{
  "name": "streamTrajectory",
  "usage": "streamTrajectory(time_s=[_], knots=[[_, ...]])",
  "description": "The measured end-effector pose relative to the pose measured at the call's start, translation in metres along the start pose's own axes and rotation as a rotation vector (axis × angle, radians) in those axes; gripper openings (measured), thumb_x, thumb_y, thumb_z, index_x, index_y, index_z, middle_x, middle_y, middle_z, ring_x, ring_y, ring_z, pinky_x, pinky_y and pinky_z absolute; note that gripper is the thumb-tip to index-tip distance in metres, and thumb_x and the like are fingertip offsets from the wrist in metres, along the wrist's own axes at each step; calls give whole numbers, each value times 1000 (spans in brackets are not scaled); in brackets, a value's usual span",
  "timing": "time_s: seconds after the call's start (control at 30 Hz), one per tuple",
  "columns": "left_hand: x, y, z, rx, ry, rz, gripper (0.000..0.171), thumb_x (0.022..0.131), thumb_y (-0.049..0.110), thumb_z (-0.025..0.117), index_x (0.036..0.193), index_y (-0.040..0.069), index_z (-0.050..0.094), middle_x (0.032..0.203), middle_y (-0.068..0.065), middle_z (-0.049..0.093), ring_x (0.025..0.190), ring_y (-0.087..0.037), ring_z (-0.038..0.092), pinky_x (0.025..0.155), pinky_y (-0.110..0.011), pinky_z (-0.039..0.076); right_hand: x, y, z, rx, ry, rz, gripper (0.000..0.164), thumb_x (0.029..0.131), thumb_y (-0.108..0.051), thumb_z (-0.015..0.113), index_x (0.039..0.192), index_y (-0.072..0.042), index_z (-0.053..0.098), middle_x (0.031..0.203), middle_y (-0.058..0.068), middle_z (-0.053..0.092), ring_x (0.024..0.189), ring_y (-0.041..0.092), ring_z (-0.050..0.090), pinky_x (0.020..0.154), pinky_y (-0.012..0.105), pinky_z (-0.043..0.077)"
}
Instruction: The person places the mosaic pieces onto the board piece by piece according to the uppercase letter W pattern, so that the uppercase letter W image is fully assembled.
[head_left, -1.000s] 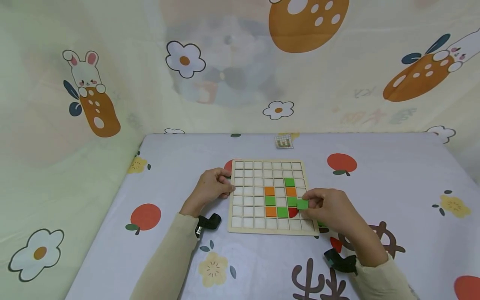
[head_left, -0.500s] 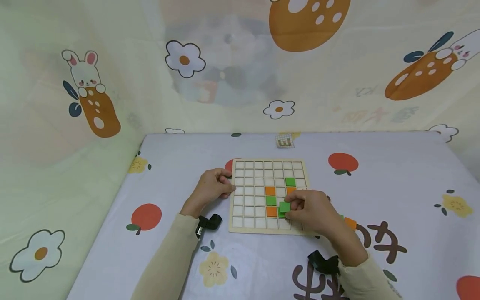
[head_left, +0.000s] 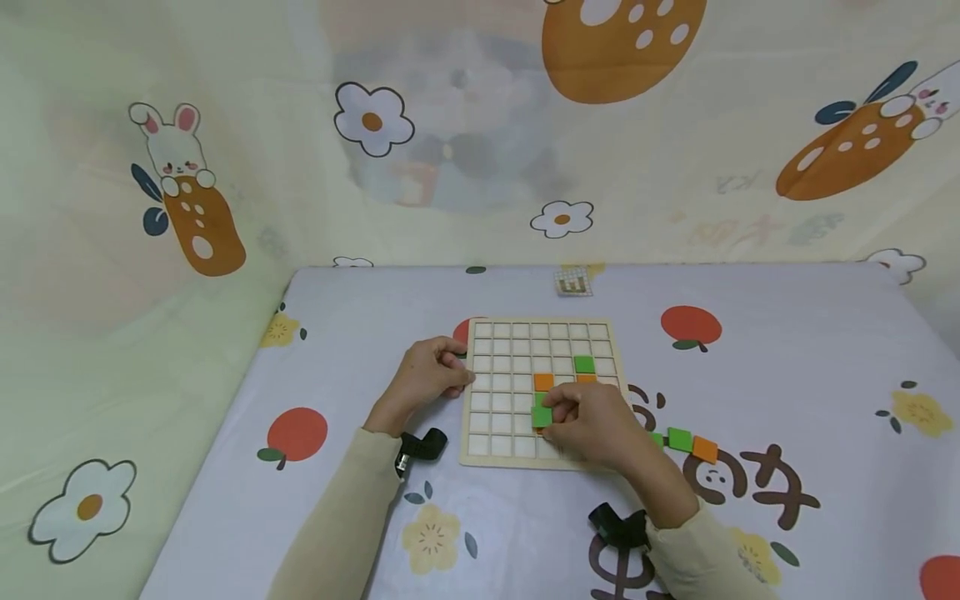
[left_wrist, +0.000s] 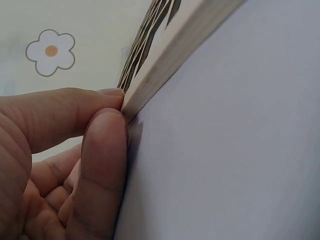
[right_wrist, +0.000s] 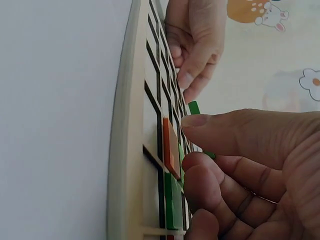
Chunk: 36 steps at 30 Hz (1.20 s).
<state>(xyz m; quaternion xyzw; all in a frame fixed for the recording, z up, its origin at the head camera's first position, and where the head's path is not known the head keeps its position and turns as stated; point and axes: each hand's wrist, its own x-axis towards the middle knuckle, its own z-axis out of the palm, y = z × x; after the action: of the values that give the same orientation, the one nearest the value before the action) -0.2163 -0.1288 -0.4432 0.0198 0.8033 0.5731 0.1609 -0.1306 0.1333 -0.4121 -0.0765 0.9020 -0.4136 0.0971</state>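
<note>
My right hand (head_left: 596, 421) pinches a green square tile (head_left: 541, 417) between thumb and index finger. It is low over a pale wooden grid board (head_left: 491, 401), where another green tile and an orange one partly show beneath. In the right wrist view, the held tile's green edge (right_wrist: 194, 107) sticks out past the thumb. An orange tile (head_left: 543, 382) and a green tile (head_left: 584, 364) lie in cells; the hand covers several other cells. At the board's left edge, my left hand (head_left: 423, 375) holds the rim with thumb and index finger; the left wrist view shows both fingertips against it.
Right of the board, loose green tiles (head_left: 679, 439) and an orange tile (head_left: 705, 449) lie in a row on the printed cloth (head_left: 360, 317). A small gridded picture card (head_left: 573, 283) lies near the far edge. A patterned curtain hangs behind.
My right hand has carried the green tile leftward from the board's right side to the column with the orange tiles. The left hand stays at the left edge.
</note>
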Motion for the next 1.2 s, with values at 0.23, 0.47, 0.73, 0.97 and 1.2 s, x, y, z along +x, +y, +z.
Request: streamTrajectory(time_s=[0.23, 0.47, 0.73, 0.97, 1.2], knots=[[-1, 0, 1, 0, 1, 2, 42, 87, -1, 80, 126, -3, 65, 86, -7, 67, 66, -14, 66, 60, -23, 57, 2, -6, 6, -26, 1, -13, 19, 78, -1, 83, 95, -7, 77, 76, 0, 62, 71, 16, 57, 64, 28, 49], [-2, 2, 0, -10, -3, -5, 42, 87, -1, 81, 126, -3, 65, 87, -8, 67, 66, -14, 66, 60, -23, 57, 5, -11, 12, -33, -4, -9, 19, 77, 2, 80, 94, -6, 77, 74, 0, 60, 73, 17, 56, 63, 28, 48], [-2, 2, 0, -7, -3, -1, 42, 87, -2, 80, 126, -3, 65, 86, -7, 68, 65, -13, 65, 59, -22, 56, 8, -12, 17, -57, -1, -11, 17, 77, 1, 81, 92, -6, 77, 71, -1, 60, 69, 16, 55, 61, 28, 47], [0, 0, 1, 0, -2, 7, 40, 87, -1, 80, 124, -3, 65, 85, -7, 68, 64, -13, 65, 58, -22, 56, 7, -14, 19, -50, -15, 17, 18, 78, 0, 83, 94, -6, 77, 71, -1, 58, 68, 15, 53, 59, 27, 44], [0, 0, 1, 4, 3, 5, 40, 88, 0, 81, 125, -2, 65, 86, -7, 68, 65, -12, 65, 58, -22, 56, 10, -12, 23, -64, -9, 13, 17, 78, 0, 83, 92, -6, 77, 68, -2, 57, 65, 14, 52, 58, 27, 42]])
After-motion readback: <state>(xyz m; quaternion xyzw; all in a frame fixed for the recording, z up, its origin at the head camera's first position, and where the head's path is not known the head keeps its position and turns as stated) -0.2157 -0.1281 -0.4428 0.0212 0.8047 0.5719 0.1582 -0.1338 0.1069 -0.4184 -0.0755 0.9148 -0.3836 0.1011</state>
